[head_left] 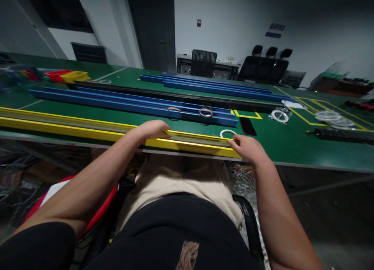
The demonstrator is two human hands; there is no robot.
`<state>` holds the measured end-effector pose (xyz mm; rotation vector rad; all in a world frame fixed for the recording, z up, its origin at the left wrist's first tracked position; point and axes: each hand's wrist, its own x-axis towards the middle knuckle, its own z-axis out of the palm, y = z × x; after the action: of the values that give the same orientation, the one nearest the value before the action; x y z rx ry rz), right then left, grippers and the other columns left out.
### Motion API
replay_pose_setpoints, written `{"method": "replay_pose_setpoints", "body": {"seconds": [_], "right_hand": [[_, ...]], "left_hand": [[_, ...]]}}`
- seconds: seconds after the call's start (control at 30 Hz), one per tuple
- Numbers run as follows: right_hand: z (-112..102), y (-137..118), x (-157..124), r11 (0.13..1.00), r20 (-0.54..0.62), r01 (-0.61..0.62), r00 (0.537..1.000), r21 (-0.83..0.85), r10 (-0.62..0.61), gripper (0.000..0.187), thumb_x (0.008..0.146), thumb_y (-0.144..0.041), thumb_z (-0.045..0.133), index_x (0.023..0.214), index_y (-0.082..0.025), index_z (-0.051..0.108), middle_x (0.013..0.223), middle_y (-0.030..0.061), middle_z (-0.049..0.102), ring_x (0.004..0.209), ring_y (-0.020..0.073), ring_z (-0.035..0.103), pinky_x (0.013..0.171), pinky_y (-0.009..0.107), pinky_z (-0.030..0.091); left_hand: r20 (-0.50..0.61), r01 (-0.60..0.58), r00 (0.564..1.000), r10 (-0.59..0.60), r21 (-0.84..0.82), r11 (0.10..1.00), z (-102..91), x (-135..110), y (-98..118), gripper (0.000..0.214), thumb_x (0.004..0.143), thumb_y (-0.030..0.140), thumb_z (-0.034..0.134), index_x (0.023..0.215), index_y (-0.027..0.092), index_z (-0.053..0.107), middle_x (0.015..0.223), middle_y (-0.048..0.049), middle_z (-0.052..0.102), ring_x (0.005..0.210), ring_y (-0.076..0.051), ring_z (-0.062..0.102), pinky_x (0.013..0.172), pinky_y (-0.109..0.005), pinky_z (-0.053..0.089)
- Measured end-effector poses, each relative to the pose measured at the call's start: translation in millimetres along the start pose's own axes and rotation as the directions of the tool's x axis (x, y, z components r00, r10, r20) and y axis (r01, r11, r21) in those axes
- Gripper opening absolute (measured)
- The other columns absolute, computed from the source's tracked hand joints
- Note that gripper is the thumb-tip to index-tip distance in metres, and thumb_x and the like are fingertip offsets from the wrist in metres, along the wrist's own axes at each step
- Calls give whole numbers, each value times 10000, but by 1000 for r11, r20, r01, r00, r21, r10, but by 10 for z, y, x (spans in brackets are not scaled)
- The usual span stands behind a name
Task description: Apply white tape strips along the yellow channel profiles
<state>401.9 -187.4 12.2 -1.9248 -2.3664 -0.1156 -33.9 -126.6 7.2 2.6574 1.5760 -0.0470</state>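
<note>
A long yellow channel profile (pixel 201 143) lies along the front edge of the green table, running off the view at the left. My left hand (pixel 153 129) is closed over it left of its right end, thumb reaching toward the inner groove. At the right end, my right hand (pixel 247 147) grips the channel between thumb and fingers. Part of the fingers of both hands is hidden behind the profile. Just behind the right hand, a white ring of tape (pixel 228 134) lies on the table.
Blue channels (pixel 131 103) lie behind the yellow one, with a brown tape roll (pixel 205 112) on them. More blue channels (pixel 216 85) lie farther back. A dark phone (pixel 247 126), a bagged white roll (pixel 279 115) and a black strip (pixel 344 135) are at right. Red and yellow bins (pixel 75 76) stand far left.
</note>
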Motion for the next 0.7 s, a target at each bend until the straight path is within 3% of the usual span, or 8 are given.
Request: {"method": "replay_pose_setpoints", "body": {"seconds": [0.2,0.33,0.4,0.43,0.47,0.5,0.6,0.7], "right_hand": [[-15,-510,-7,961,-80,276,958,-16,-277,712,844,-745,588,1295,-194,591,1222,139,693,1111,293,634,891,366,431],[33,-718,70,963,-43,264,963,-51,-266,710,830,-735,624,1289,-195,581,1180,128,698,1077,291,643,865,368,427],[50,-706,95,961,-43,268,962,-60,-271,718,816,-762,618,1255,-194,596,1148,125,705,1053,290,649,844,362,425],[54,-689,99,959,-50,278,959,-63,-281,722,814,-771,612,1249,-194,599,1143,126,706,1047,289,651,837,359,424],[53,-672,95,956,-58,284,956,-66,-288,719,817,-774,605,1244,-195,602,1137,128,707,1037,288,653,831,357,423],[47,-657,83,955,-68,290,953,-68,-294,711,824,-771,599,1241,-195,605,1132,131,708,1026,287,655,825,357,423],[-7,-645,2,947,-129,310,939,-89,-319,687,853,-735,595,1264,-185,600,1132,140,708,1016,296,654,824,370,423],[-121,-663,-136,934,-213,335,910,-125,-355,644,867,-648,651,1296,-172,578,1157,148,699,1056,312,635,853,392,417]], "left_hand": [[-55,-5,998,6,16,1000,-49,151,211,304,792,518,636,710,227,671,717,-46,681,626,-194,585,565,-307,314],[-193,-98,980,55,-220,970,-149,23,475,232,806,428,649,876,216,712,881,-37,734,796,-191,644,687,-276,438],[-425,-134,903,-60,-413,901,-60,-165,782,307,883,455,577,1019,209,700,1028,-56,735,936,-200,649,823,-295,487],[-528,-109,821,-215,-516,850,41,-274,972,332,930,469,510,1021,203,688,1026,-71,727,949,-204,645,849,-318,499],[-565,-91,733,-379,-633,768,177,-379,1171,373,974,480,428,1001,197,669,988,-83,718,933,-206,641,850,-339,509],[-525,-117,713,-465,-744,658,337,-472,1364,420,994,505,370,959,196,653,915,-82,707,870,-197,640,802,-337,521],[-24,29,950,-311,-986,166,797,-634,1765,534,935,667,440,883,173,636,714,-57,675,536,-137,564,519,-267,449],[239,157,923,-303,-950,-271,953,-677,1764,662,857,783,489,1021,156,627,947,-135,739,657,-196,690,559,-304,521]]}}
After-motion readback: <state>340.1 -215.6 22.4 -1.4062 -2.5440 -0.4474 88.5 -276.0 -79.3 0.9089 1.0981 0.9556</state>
